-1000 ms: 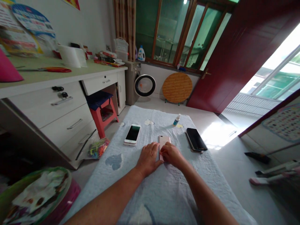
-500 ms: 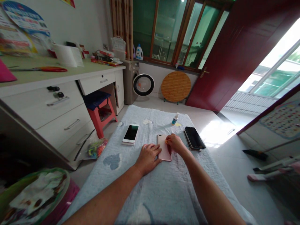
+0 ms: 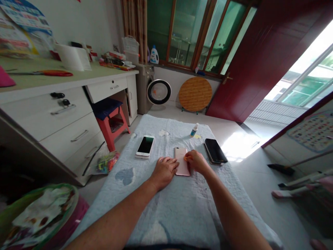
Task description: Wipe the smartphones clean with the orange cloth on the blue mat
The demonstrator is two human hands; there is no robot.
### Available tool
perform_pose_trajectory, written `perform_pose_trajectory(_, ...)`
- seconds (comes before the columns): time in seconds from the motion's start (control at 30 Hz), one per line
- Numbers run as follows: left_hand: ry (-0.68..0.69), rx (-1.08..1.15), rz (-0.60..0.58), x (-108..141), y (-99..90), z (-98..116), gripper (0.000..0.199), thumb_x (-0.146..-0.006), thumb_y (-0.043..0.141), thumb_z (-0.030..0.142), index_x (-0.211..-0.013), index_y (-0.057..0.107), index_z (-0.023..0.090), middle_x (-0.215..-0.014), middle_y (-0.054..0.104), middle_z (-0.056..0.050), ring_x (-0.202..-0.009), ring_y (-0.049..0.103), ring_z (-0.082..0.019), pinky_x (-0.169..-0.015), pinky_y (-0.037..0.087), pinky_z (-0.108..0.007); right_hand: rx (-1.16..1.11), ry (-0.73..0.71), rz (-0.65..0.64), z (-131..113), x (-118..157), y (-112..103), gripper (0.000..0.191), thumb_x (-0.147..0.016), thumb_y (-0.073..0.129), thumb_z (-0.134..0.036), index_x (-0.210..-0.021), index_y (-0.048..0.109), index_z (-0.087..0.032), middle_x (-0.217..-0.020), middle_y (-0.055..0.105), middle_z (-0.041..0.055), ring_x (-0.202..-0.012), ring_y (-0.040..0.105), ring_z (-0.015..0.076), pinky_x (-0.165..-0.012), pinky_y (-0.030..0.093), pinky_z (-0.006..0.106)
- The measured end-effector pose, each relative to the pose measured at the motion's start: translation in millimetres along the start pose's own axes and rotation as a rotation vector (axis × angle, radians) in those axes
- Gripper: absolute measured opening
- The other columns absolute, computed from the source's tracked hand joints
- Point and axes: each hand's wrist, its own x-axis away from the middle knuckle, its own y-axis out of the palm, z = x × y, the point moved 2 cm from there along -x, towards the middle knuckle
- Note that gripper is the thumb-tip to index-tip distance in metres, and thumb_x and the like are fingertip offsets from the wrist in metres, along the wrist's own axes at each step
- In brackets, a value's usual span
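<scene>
A rose-gold phone (image 3: 183, 169) lies back up on the light blue cloth (image 3: 161, 198). The fingers of my left hand (image 3: 164, 172) are stretched out and rest along its left edge. My right hand (image 3: 196, 160) pinches a small orange piece (image 3: 185, 158) against the phone's back, near its right edge. That piece is mostly hidden by the fingers, and its material cannot be made out. To the left lies a white phone (image 3: 145, 146), screen up, on something thin. A black phone (image 3: 215, 151) lies on a small stack at the right. Beyond it stands a small spray bottle (image 3: 194, 131).
A desk with drawers (image 3: 67, 128) runs along the left, with a red stool (image 3: 114, 125) under it. At the near left is a bin (image 3: 74, 205) with waste. A washing machine (image 3: 144, 90) with its round door open and a round wooden board (image 3: 195, 94) are behind.
My left hand stays at the phone's edge. The right hand, with the orange piece, has shifted slightly over the phone's back. The whole view has tilted a little.
</scene>
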Motion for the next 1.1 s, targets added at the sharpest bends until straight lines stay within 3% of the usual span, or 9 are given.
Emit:
perform_pose_trajectory(0.3,-0.033,-0.055,0.035,1.5,9.1,-1.1,0.028,-0.094,0.048,0.032,-0.119,0.061,0.034,-0.135,0.056,0.003,-0.118,0.049,-0.022,-0.102,0.031,-0.045,-0.118,0.043,0.027,-6.5,48.0,2.8,0.017,-0.082,0.058,-0.022,-0.089,0.072,-0.018,-0.087,0.066,0.0056,-0.077,0.061,0.0144,-0.07,0.041,0.021)
perform_pose_trajectory(0.53,-0.045,-0.044,0.018,1.2,7.8,-2.5,0.029,-0.092,0.051,0.032,-0.119,0.062,0.035,-0.135,0.056,0.003,-0.117,0.05,-0.023,-0.103,0.031,-0.044,-0.195,-0.086,-0.001,-4.7,71.6,11.6,0.021,-0.077,0.053,-0.01,-0.083,0.071,-0.019,-0.086,0.06,0.0036,-0.081,0.058,0.0134,-0.072,0.04,0.021)
perform_pose_trajectory(0.87,-0.008,-0.047,-0.036,-1.7,11.5,-12.1,0.033,-0.094,0.048,0.027,-0.123,0.059,0.038,-0.137,0.054,0.004,-0.118,0.049,-0.023,-0.102,0.033,-0.044,-0.06,-0.19,0.056,-29.2,71.4,19.0,0.023,-0.081,0.047,-0.003,-0.077,0.065,-0.017,-0.088,0.056,0.0048,-0.086,0.051,0.0151,-0.077,0.038,0.023)
perform_pose_trajectory(1.1,0.007,-0.014,-0.031,-1.0,8.8,-11.1,0.036,-0.094,0.046,0.027,-0.126,0.057,0.037,-0.137,0.054,0.003,-0.119,0.048,-0.023,-0.103,0.031,-0.043,0.084,-0.217,0.03,-56.9,58.7,37.5,0.019,-0.089,0.048,-0.013,-0.093,0.066,-0.02,-0.095,0.058,0.0056,-0.087,0.05,0.0164,-0.075,0.037,0.024)
